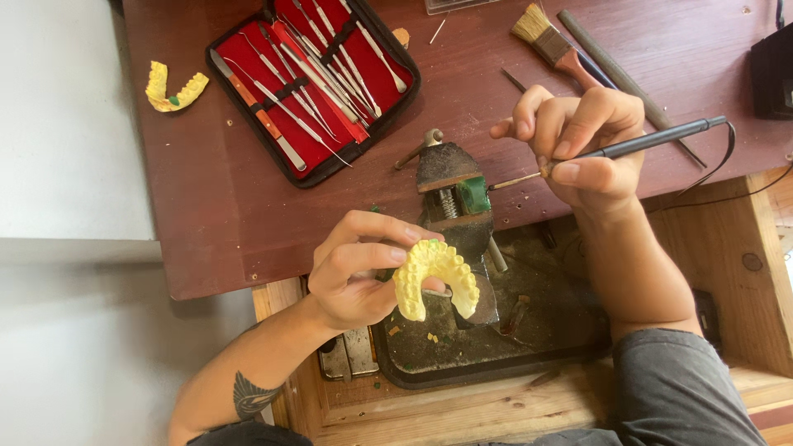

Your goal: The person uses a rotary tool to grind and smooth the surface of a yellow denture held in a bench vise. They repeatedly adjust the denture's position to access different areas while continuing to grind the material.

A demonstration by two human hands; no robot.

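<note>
Left hand (pixel 355 268) is curled round a yellow horseshoe-shaped teeth model (pixel 435 277), thumb underneath & fingertips (pixel 398 255) pressed on its top edge, so it's held firm above the tray, tooth side up toward the camera, w/ a speck of green at the top of the arch. Right hand (pixel 582 140) is closed in a pen grip on a thin dark tool (pixel 636 145); the metal tip points left toward the small vise (pixel 453 194), ending just beside a green block (pixel 473 195) clamped in the jaws, can't tell if tip actually touches it. A dark cord (pixel 727 161) runs off the back end of the tool to the right. Vise sits at the near edge of the dark red-brown table (pixel 206 215), over a shallow dark tray (pixel 496 347) w/ bits of yellow & green scrap in it, set in a wooden frame (pixel 760 264). Further back on the table: an open red case of metal hand tools (pixel 314 83), lying at an angle, well apart from both hands. Left of that, a second yellow teeth model (pixel 172 89) lies on the table edge. Near the right hand, behind it, a brush (pixel 555 45) w/ pale bristles & a long round file (pixel 628 83) lie side by side. Person's left forearm has a dark tattoo (pixel 248 396); grey sleeve (pixel 677 388) on the right arm.
</note>
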